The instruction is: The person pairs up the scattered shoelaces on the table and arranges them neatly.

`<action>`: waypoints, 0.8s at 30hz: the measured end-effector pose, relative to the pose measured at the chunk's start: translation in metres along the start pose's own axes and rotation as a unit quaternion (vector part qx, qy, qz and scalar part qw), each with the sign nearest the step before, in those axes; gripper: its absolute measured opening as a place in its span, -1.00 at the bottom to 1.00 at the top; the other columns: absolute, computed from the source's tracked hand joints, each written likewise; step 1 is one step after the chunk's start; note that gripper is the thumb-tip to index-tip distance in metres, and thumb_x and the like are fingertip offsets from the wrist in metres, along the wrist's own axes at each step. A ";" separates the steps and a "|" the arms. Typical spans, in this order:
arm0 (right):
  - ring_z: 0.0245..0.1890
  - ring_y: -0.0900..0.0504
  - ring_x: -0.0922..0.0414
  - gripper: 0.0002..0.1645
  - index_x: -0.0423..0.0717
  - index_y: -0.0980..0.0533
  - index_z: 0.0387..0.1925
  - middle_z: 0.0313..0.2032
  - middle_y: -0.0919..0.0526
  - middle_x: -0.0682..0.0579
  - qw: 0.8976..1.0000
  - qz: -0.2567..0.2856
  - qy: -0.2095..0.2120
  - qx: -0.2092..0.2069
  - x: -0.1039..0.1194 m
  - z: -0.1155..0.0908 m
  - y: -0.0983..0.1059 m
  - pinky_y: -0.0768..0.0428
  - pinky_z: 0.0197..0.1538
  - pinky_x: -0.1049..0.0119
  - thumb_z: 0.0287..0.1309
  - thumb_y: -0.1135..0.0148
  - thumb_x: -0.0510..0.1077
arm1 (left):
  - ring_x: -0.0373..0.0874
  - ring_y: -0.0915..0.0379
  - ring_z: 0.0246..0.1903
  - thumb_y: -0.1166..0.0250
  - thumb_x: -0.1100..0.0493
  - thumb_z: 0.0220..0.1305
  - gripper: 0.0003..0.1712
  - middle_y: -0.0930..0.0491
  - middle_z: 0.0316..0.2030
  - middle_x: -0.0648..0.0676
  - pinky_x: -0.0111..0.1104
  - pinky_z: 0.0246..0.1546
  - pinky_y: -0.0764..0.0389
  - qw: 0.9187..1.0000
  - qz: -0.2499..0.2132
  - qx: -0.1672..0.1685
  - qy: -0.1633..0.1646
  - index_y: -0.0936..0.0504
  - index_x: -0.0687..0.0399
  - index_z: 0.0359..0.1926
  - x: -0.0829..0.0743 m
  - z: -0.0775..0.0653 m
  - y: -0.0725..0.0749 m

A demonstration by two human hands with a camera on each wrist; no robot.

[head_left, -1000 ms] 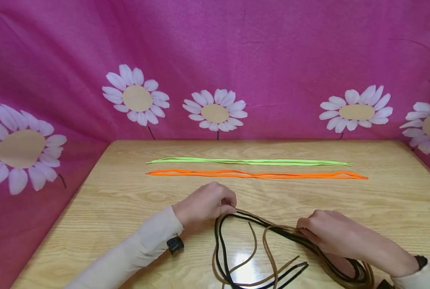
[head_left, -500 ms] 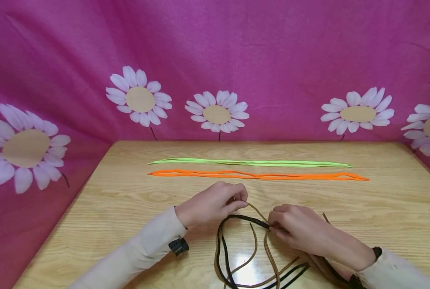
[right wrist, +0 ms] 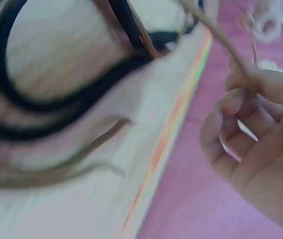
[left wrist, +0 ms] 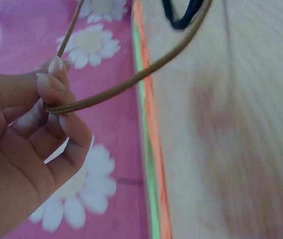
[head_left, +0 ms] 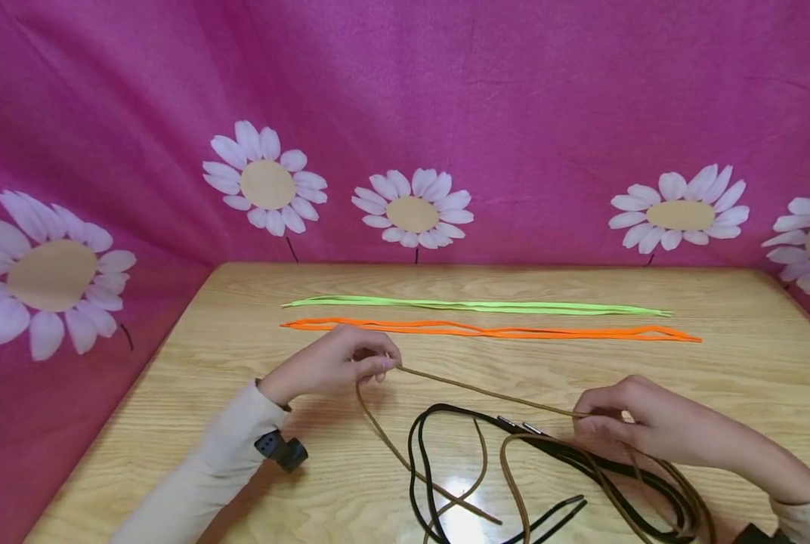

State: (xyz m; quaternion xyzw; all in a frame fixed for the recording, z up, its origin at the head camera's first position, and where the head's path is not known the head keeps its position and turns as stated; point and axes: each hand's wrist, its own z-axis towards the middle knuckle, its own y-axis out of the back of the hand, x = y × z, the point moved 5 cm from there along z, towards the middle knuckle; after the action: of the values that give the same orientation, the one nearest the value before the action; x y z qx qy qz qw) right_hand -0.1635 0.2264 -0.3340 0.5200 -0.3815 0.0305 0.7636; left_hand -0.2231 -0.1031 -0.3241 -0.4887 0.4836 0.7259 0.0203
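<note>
Between my two hands a brown shoelace (head_left: 486, 391) is stretched above the table. My left hand (head_left: 340, 361) pinches it with thumb and fingers, and a free length hangs down from there. My right hand (head_left: 650, 419) pinches the same brown lace at the right. In the left wrist view the brown lace (left wrist: 116, 91) bends at the fingertips. Below lie black shoelaces (head_left: 414, 453), looped and bundled toward the right under my right hand, with tips showing. More brown lace (head_left: 507, 472) curves among them; how the strands connect is unclear.
Behind my hands, a folded orange shoelace (head_left: 418, 326) and a folded green one (head_left: 514, 307) lie stretched side by side across the wooden table (head_left: 255, 295). A pink cloth (head_left: 534, 113) with daisies hangs along the back and left.
My hands have moved apart, the left one leftward and the right one rightward. The brown lace is now drawn out from the black laces, which lie on the table, out of my right hand.
</note>
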 end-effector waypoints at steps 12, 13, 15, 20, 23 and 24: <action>-0.55 -0.43 0.29 -0.53 0.03 -0.57 -0.11 -0.48 -0.51 0.23 0.996 -0.015 -0.071 -0.059 -0.031 -0.063 0.059 -0.36 -0.58 0.42 0.21 -0.03 -0.55 | -0.19 -0.39 -0.50 -0.18 0.28 0.36 -0.83 -0.53 -0.49 -0.08 -0.40 -0.51 -0.41 0.994 0.055 -0.062 0.071 -0.69 0.16 -0.13 0.029 -0.055 0.057; -0.55 -0.42 0.27 -0.53 0.01 -0.57 -0.11 -0.49 -0.51 0.22 0.995 -0.012 -0.074 -0.069 -0.035 -0.068 0.061 -0.36 -0.58 0.42 0.20 -0.02 -0.56 | -0.19 -0.37 -0.51 -0.17 0.29 0.36 -0.82 -0.52 -0.49 -0.08 -0.41 -0.52 -0.38 0.993 0.060 -0.069 0.069 -0.69 0.17 -0.13 0.032 -0.057 0.060; -0.56 -0.40 0.26 -0.52 0.00 -0.58 -0.13 -0.54 -0.47 0.20 0.993 -0.013 -0.076 -0.092 -0.043 -0.076 0.066 -0.33 -0.58 0.40 0.20 -0.01 -0.58 | -0.17 -0.36 -0.53 -0.15 0.33 0.36 -0.81 -0.52 -0.49 -0.08 -0.42 -0.53 -0.38 0.992 0.069 -0.081 0.064 -0.68 0.19 -0.13 0.037 -0.062 0.065; -0.61 -0.32 0.22 -0.49 -0.04 -0.57 -0.14 -0.61 -0.38 0.14 0.988 -0.010 -0.079 -0.136 -0.062 -0.093 0.077 -0.26 -0.59 0.40 0.21 0.07 -0.62 | -0.10 -0.39 -0.52 -0.10 0.45 0.34 -0.77 -0.59 -0.45 0.02 -0.43 -0.55 -0.41 0.992 0.077 -0.077 0.055 -0.64 0.27 -0.09 0.047 -0.071 0.069; -0.62 -0.27 0.20 -0.49 -0.03 -0.56 -0.14 -0.59 -0.37 0.12 0.984 -0.005 -0.094 -0.154 -0.073 -0.101 0.082 -0.21 -0.63 0.39 0.26 0.13 -0.60 | -0.14 -0.44 -0.50 -0.13 0.48 0.30 -0.77 -0.62 -0.42 0.05 -0.43 -0.54 -0.43 0.992 0.088 -0.064 0.058 -0.63 0.31 -0.09 0.052 -0.077 0.071; -0.62 -0.26 0.18 -0.49 -0.02 -0.56 -0.13 -0.58 -0.38 0.11 0.982 0.001 -0.099 -0.158 -0.077 -0.104 0.083 -0.19 -0.65 0.37 0.28 0.14 -0.59 | -0.14 -0.45 -0.50 -0.15 0.48 0.29 -0.79 -0.63 -0.42 0.05 -0.43 -0.54 -0.45 0.992 0.093 -0.063 0.061 -0.64 0.32 -0.10 0.054 -0.078 0.071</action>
State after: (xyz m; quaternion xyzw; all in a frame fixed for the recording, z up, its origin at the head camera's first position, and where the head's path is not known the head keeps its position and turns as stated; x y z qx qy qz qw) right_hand -0.1976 0.3765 -0.3349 0.3931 -0.4555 -0.0813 0.7946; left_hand -0.2329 -0.2212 -0.3189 -0.4853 0.4801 0.7228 -0.1074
